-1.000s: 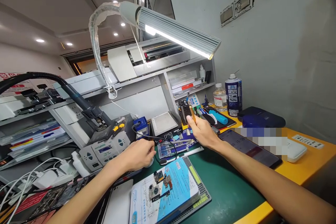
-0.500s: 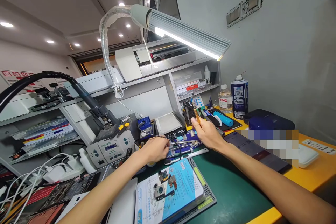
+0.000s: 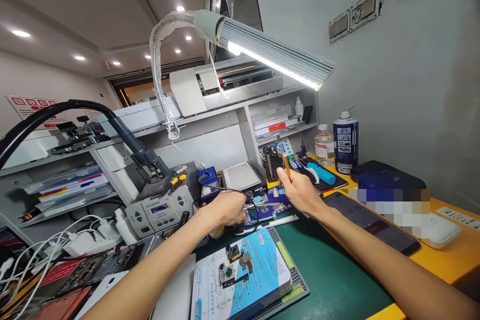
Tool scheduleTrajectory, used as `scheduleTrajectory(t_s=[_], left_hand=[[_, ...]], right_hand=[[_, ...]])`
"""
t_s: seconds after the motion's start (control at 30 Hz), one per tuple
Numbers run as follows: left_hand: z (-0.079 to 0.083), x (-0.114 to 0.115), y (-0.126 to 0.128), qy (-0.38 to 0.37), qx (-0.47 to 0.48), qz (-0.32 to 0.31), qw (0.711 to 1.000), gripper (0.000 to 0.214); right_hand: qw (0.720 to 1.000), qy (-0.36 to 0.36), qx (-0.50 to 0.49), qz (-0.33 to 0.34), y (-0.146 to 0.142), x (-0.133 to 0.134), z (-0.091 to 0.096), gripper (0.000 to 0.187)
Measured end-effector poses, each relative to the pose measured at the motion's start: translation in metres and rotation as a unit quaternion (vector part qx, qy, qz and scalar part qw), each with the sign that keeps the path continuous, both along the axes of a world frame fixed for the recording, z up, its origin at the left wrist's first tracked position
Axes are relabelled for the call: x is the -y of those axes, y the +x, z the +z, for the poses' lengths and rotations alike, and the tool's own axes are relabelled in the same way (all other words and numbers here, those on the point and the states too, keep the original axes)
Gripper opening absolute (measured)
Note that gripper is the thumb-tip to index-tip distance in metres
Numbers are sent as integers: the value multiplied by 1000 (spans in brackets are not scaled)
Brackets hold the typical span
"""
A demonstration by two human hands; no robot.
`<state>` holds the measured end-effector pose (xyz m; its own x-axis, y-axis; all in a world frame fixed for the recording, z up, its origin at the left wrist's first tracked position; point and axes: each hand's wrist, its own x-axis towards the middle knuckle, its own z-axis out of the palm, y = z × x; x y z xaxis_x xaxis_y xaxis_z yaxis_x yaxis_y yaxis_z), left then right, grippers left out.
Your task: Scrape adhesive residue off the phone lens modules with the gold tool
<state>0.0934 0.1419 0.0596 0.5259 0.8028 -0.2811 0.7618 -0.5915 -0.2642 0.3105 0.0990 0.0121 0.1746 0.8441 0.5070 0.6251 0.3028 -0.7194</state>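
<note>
My right hand (image 3: 299, 191) is closed round a slim gold-coloured tool (image 3: 286, 164), which points upward past the thumb; its lower end is hidden in the fist, and its kind does not show. To the left, my left hand (image 3: 231, 207) is curled over the tool area, fingers folded under; whatever they grip, if anything, is hidden. Beside its knuckles lie tweezers (image 3: 275, 205) and other slim tools on a blue-printed surface. Nearer me, small camera modules (image 3: 228, 273) rest on a blue-and-white box (image 3: 262, 275), which sits on a perforated mat.
A soldering station (image 3: 159, 212) stands left, with white cables (image 3: 41, 265) and phone parts in front. A lit lamp (image 3: 277, 55) hangs over the bench. At right are a dark tablet-like device (image 3: 369, 222), a spray can (image 3: 345, 142) and a clear bottle (image 3: 324, 145).
My left hand has shifted slightly to the right over the tools, still curled. The right hand keeps hold of the gold tool, now more upright. The camera view has turned slightly.
</note>
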Motion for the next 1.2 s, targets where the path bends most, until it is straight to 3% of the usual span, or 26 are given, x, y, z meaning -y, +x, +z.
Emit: scheduleTrajectory(t_s=[0.2, 0.37, 0.5, 0.6, 0.73, 0.9, 1.03, 1.2], left_hand=[[30, 26, -50, 6, -16, 49, 999, 29], [35, 56, -104, -21, 38, 90, 995, 32], [34, 87, -144, -20, 156, 113, 981, 34], [26, 109, -165, -10, 275, 133, 952, 27], [2, 128, -175, -28, 417, 135, 898, 22], [-28, 133, -165, -14, 514, 68, 855, 25], [-45, 131, -160, 21, 563, -2, 826, 18], [-59, 131, -161, 34, 606, -59, 793, 15]], right_hand=[[998, -38, -54, 10, -1, 1, 3, 23], [994, -40, -96, -21, 2, -1, 7, 27], [991, -38, -127, -8, -4, 5, 10, 41], [985, -47, -154, 55, -16, 13, 10, 52], [973, -64, -167, 147, -35, 26, 12, 56], [964, -85, -143, 209, -54, 48, 12, 47], [965, -112, -97, 218, -71, 83, -3, 34], [982, 40, 72, 168, -105, 118, -30, 8]])
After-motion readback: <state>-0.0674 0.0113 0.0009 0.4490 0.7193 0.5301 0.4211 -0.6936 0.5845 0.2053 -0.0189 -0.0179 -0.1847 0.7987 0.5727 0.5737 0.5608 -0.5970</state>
